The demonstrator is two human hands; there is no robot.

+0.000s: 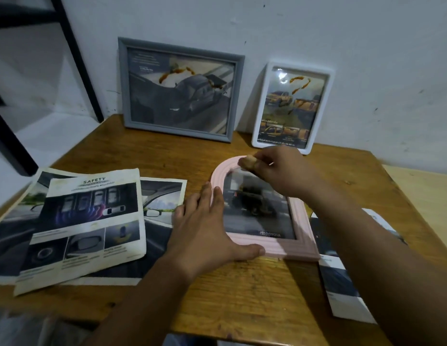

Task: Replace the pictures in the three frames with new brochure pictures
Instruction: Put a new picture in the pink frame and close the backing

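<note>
A pink arched frame [287, 248] lies flat on the wooden table [242, 295], holding a dark car picture. My left hand [205, 228] lies flat with straight fingers on the frame's left side, thumb along its lower edge. My right hand [275, 168] grips the frame's arched top with curled fingers. A grey frame [178, 89] and a white frame [291, 106] lean upright against the wall at the back, each with a stained car picture. Loose brochure pages [90, 221] lie overlapped on the left of the table.
Another brochure page [342, 283] lies under my right forearm at the table's right edge. A black metal shelf leg [75, 58] stands at the back left. A pale wooden surface [422, 196] adjoins the table on the right.
</note>
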